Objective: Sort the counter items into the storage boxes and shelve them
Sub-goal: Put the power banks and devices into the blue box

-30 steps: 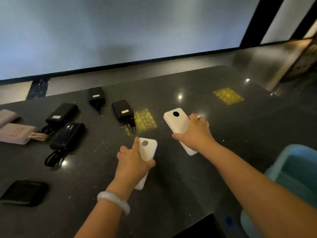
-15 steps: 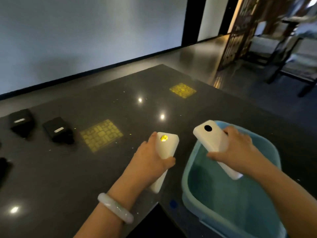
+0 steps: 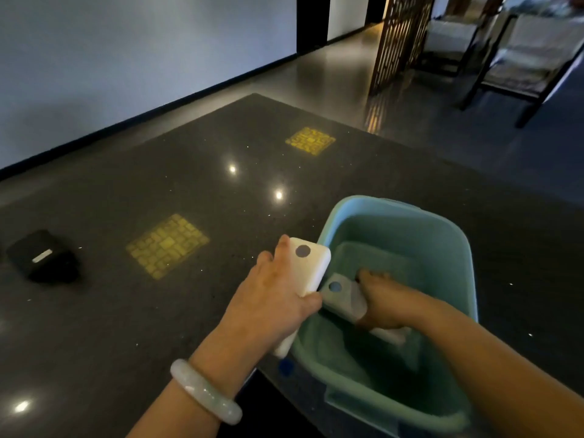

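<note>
Dark polished counter [image 3: 196, 191] under dim light, pale wall across the upper left, wooden lattice screen [image 3: 398, 42] at the upper right. Teal storage box [image 3: 455, 248] at lower right of centre, set at the counter's near edge, probably for easy reach. Two white power banks: one [image 3: 311, 268] gripped in the left hand [image 3: 271, 298], poised just over the box's left rim, likely waiting its turn; the other [image 3: 344, 298] grasped by the right hand [image 3: 384, 306], lowered deep inside the box, seemingly for a gentle set-down. One black power bank [image 3: 42, 256] at far left, unsorted. Two yellow patterned squares on the counter. One pale bangle [image 3: 205, 392] on the left wrist.
</note>
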Demonstrator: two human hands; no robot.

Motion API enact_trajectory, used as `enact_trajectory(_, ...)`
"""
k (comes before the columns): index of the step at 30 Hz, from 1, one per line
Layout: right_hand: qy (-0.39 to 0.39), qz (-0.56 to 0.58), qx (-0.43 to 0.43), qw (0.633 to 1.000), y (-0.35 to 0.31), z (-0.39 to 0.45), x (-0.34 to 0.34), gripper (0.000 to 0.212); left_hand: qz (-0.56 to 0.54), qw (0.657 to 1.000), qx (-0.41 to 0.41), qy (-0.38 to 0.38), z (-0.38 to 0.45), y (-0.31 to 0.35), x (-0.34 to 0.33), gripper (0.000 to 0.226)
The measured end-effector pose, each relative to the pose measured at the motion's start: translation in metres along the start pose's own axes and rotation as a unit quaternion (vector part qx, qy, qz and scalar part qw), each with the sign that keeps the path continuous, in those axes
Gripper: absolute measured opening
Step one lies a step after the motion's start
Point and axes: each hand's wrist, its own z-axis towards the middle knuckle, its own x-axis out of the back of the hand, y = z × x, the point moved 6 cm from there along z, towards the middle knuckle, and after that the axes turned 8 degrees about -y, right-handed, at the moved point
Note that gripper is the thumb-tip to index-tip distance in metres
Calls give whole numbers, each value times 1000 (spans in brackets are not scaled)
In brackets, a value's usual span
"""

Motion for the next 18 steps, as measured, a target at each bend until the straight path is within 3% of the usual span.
enact_trajectory(7,-31,-57,29,998,-3,9,-15,103,-2,1000,5,-8,2,-1,0,98)
enact_trajectory(14,-29,13,39,999,2,12,-5,82,3,1000,3,-10,0,0,1,100)
enact_trajectory(18,-86,28,46,995,4,11,-12,77,0,1000,8,-8,-1,0,1,100)
